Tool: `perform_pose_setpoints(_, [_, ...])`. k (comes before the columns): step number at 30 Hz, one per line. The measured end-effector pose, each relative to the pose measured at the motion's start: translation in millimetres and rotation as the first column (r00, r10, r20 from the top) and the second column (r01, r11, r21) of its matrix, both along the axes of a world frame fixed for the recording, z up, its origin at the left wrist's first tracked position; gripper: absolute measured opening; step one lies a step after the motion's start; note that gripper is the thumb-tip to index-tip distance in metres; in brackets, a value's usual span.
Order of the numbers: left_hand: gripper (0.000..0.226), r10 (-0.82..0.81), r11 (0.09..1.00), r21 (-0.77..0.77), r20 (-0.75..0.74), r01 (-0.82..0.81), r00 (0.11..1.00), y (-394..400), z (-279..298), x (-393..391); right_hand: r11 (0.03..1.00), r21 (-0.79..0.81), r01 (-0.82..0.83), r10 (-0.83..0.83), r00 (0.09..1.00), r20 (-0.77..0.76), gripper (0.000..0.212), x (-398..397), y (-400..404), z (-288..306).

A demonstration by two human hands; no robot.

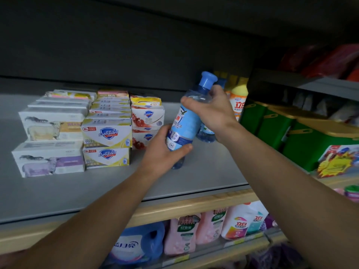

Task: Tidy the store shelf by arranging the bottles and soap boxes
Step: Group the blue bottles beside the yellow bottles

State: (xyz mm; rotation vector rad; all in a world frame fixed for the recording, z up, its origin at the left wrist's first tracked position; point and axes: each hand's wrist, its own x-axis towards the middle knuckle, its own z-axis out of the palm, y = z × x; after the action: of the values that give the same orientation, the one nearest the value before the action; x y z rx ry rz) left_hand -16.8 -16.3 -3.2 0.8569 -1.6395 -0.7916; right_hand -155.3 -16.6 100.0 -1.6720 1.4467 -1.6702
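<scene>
Both hands, left hand point(165, 152) low and right hand point(211, 109) high, wrap fingers round the blue bottle point(186, 121); stand it up gently beside the soap boxes point(106, 136).

"Safeguard" stands on the upper yellow-and-white soap box point(107, 133) and on the lower yellow-and-white soap box point(106, 156), left of the left hand's fingers point(165, 131). The red-and-white soap box point(148, 117) reads "Safeguard" too. "立白" marks the yellow-capped bottle point(238, 102) beyond the right hand's fingers point(211, 94).

Bottle point(186, 121) clear glossy plastic; soap boxes point(106, 133) glossy card; shelf point(58, 191) matt grey.
</scene>
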Motion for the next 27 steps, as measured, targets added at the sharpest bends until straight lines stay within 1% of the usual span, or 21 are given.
perform_pose_setpoints(2, [0.046,-0.014,1.000,0.009,-0.079,0.014,0.997,-0.6,1.4,2.4,0.999,0.034,-0.028,0.027,0.999,0.020,0.045,3.2,0.5,2.3])
perform_pose_setpoints(3, [0.043,-0.068,0.996,0.052,-0.142,0.077,0.987,0.3,3.7,3.9,0.996,0.058,-0.063,0.062,0.998,0.028,0.043,3.4,1.6,5.1])
perform_pose_setpoints(4, [0.041,-0.149,0.977,0.117,-0.240,0.181,0.959,2.1,5.7,4.8,0.989,0.086,-0.118,0.114,0.992,0.053,0.039,2.6,3.2,8.2])
perform_pose_setpoints(5, [0.042,-0.226,0.926,0.204,-0.378,0.319,0.898,3.9,7.0,5.6,0.972,0.119,-0.202,0.189,0.975,0.118,0.035,0.1,5.3,11.1])
perform_pose_setpoints(6, [0.047,-0.284,0.828,0.286,-0.526,0.482,0.802,5.4,8.0,6.5,0.933,0.147,-0.329,0.291,0.928,0.231,0.032,-3.6,7.1,13.1])
perform_pose_setpoints(7, [0.055,-0.320,0.699,0.336,-0.643,0.632,0.696,6.4,9.1,8.7,0.866,0.151,-0.478,0.397,0.838,0.374,0.033,-8.1,8.9,13.9])
perform_pose_setpoints(9, [0.070,-0.410,0.443,0.322,-0.757,0.837,0.509,5.8,10.4,15.1,0.718,0.112,-0.687,0.512,0.629,0.585,0.043,-17.1,12.2,12.6])
perform_pose_setpoints(10, [0.075,-0.467,0.338,0.281,-0.778,0.898,0.420,4.7,10.4,18.7,0.671,0.104,-0.734,0.529,0.572,0.627,0.046,-19.7,13.6,10.9])
perform_pose_setpoints(11, [0.078,-0.518,0.258,0.244,-0.782,0.935,0.347,2.7,9.4,21.3,0.646,0.107,-0.756,0.538,0.550,0.639,0.047,-20.2,14.4,8.8])
perform_pose_setpoints(12, [0.079,-0.552,0.207,0.224,-0.777,0.952,0.303,0.8,7.8,23.5,0.640,0.109,-0.761,0.541,0.547,0.638,0.047,-19.4,14.3,6.4])
perform_pose_setpoints(14, [0.080,-0.572,0.172,0.234,-0.767,0.957,0.291,-1.8,7.2,24.8,0.686,0.107,-0.720,0.527,0.593,0.609,0.040,-16.0,11.7,2.6])
perform_pose_setpoints(15, [0.079,-0.563,0.190,0.256,-0.762,0.948,0.319,-2.5,7.5,23.7,0.729,0.107,-0.676,0.507,0.639,0.579,0.032,-15.5,9.7,2.0])
perform_pose_setpoints(16, [0.076,-0.535,0.244,0.282,-0.759,0.928,0.372,-2.9,8.4,21.2,0.777,0.113,-0.619,0.475,0.696,0.539,0.024,-15.7,8.1,2.8])
perform_pose_setpoints(17, [0.072,-0.482,0.341,0.317,-0.750,0.885,0.454,-4.0,8.5,17.5,0.825,0.132,-0.550,0.432,0.764,0.480,0.022,-16.3,7.1,4.5])
perform_pose_setpoints(19, [0.062,-0.354,0.599,0.374,-0.669,0.708,0.653,-6.1,6.7,8.1,0.909,0.181,-0.376,0.316,0.903,0.290,0.029,-17.8,5.4,8.9])
perform_pose_setpoints(20, [0.055,-0.309,0.733,0.372,-0.564,0.569,0.766,-5.8,5.2,3.9,0.941,0.194,-0.277,0.241,0.951,0.192,0.037,-16.5,4.7,10.1])
perform_pose_setpoints(21, [0.047,-0.266,0.852,0.330,-0.397,0.407,0.879,-5.1,3.5,0.8,0.965,0.193,-0.179,0.160,0.981,0.109,0.046,-13.9,4.0,10.4])
perform_pose_setpoints(22, [0.043,-0.210,0.933,0.246,-0.213,0.261,0.954,-3.9,1.4,-1.0,0.980,0.180,-0.089,0.084,0.996,0.040,0.053,-10.1,3.4,9.8])
perform_pose_setpoints(23, [0.041,-0.145,0.976,0.155,-0.075,0.155,0.987,-2.7,-0.4,-1.7,0.987,0.161,-0.017,0.019,1.000,-0.011,0.057,-6.0,3.3,9.0])
perform_pose_setpoints(24, [0.041,-0.096,0.991,0.092,-0.017,0.097,0.995,-1.8,-1.3,-1.9,0.989,0.143,0.028,-0.022,0.999,-0.042,0.058,-2.1,3.2,8.0])
perform_pose_setpoints(27, [0.036,-0.113,0.991,0.064,-0.084,0.119,0.990,-2.3,-2.1,1.3,0.991,0.135,0.017,-0.010,0.998,-0.056,0.053,3.9,2.7,6.2])
